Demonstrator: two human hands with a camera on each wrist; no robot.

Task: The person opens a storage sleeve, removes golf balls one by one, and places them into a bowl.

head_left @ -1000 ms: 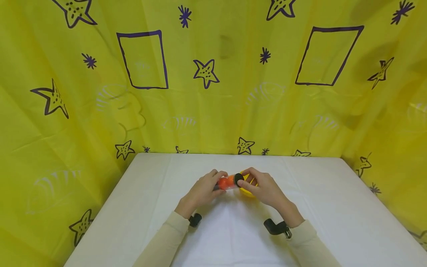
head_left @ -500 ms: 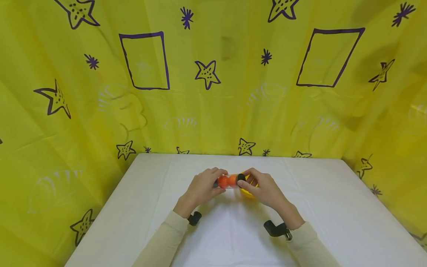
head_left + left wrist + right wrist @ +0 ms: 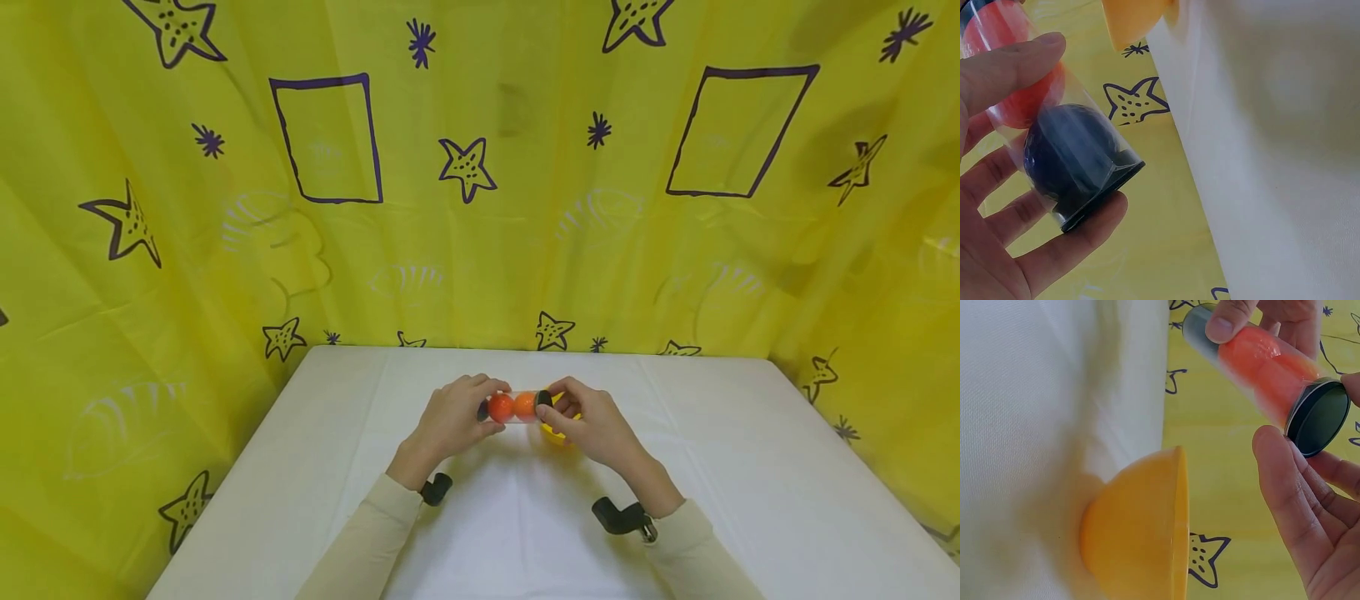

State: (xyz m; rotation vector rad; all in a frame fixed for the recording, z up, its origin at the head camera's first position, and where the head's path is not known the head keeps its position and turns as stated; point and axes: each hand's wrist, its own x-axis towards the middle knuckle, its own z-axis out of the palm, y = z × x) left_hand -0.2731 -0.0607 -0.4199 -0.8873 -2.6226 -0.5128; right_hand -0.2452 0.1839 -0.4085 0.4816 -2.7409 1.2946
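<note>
Tube [image 3: 1267,380], clear, capped: one, held above the tabletop [image 3: 300,467] between two hands. Balls visible inside: three, comprising one red ball [image 3: 501,407], one orange ball [image 3: 526,405], one dark ball [image 3: 1071,147]. Left hand [image 3: 453,418]: curled round the dark-ball end. Right hand [image 3: 592,422]: pinching the opposite dark cap [image 3: 1322,419]. Yellow bowl [image 3: 1135,531]: one, standing on the tabletop beneath the right hand.
</note>
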